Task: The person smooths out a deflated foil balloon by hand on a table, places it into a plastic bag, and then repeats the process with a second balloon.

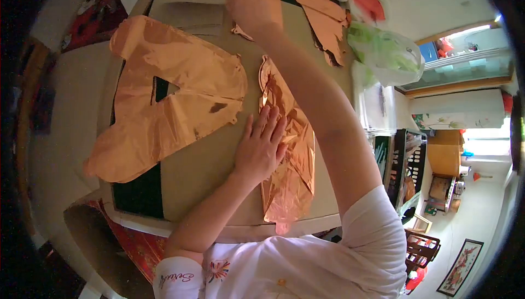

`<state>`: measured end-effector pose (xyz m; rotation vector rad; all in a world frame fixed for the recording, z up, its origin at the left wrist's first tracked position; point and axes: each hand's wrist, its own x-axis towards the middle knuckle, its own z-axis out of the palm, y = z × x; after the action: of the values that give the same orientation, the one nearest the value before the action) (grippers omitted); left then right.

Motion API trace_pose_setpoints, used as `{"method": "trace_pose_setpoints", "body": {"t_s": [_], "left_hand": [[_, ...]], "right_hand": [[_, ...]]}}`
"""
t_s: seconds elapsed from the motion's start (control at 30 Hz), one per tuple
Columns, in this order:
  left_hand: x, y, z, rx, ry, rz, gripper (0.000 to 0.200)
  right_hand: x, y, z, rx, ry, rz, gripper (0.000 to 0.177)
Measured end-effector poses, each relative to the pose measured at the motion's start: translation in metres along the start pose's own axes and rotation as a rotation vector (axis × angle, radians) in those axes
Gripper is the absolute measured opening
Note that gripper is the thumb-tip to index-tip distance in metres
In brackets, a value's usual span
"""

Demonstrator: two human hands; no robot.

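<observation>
My left hand [261, 148] lies palm down, fingers spread, on a crumpled copper-coloured foil piece [290, 187] near the table's front edge. My right arm reaches across to the far side, where my right hand [254, 12] is over or against another flat copper foil piece [317, 12]. Its fingers are blurred and partly hidden, so any hold is unclear. To the left, a large foil balloon shaped like a letter A [180, 58] lies flat, with a small triangular hole and a dark mark.
Beneath the foil is a brown table surface [202, 173] with dark green patches [139, 192]. Plastic bags [383, 53] stand along the right edge, near a black basket [413, 157]. A cardboard tube or roll [90, 236] is at the lower left.
</observation>
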<state>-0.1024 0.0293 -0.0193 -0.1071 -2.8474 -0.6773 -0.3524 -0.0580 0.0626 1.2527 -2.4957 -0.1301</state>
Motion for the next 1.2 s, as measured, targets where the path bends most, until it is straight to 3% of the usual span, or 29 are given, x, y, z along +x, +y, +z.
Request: {"method": "trace_pose_setpoints", "body": {"t_s": [0.03,0.17,0.23,0.33,0.4,0.6,0.83,0.93,1.07,1.2], "left_hand": [[0.000,0.000,-0.001,0.002,0.004,0.002,0.057],[0.001,0.000,-0.001,0.004,-0.003,0.008,0.056],[0.000,0.000,-0.003,0.008,-0.008,0.004,0.056],[-0.001,0.000,-0.001,0.001,0.009,0.008,0.056],[-0.001,-0.001,0.001,0.002,-0.007,0.016,0.061],[0.000,-0.002,0.001,0.010,-0.005,0.016,0.059],[0.000,-0.001,0.000,0.011,-0.015,0.004,0.057],[0.000,-0.001,0.001,0.002,-0.005,0.007,0.058],[0.000,-0.001,-0.001,-0.031,-0.011,0.006,0.060],[0.003,0.003,-0.009,-0.107,0.110,0.001,0.056]], "right_hand": [[0.001,0.004,0.003,-0.042,-0.090,0.014,0.018],[-0.011,0.007,-0.008,0.346,-0.206,-0.021,0.016],[-0.002,0.016,0.027,0.476,-0.221,-0.089,0.014],[0.004,0.019,0.055,0.492,-0.059,-0.045,0.012],[0.003,0.022,0.053,0.464,-0.120,-0.011,0.010],[-0.003,0.018,0.047,0.315,0.102,-0.120,0.016],[-0.002,0.026,0.036,0.177,-0.026,-0.205,0.022],[0.001,0.038,0.041,0.366,-0.104,-0.264,0.022],[0.005,0.037,0.052,0.389,0.175,-0.081,0.017],[-0.025,0.033,-0.015,0.705,0.426,0.020,0.013]]}}
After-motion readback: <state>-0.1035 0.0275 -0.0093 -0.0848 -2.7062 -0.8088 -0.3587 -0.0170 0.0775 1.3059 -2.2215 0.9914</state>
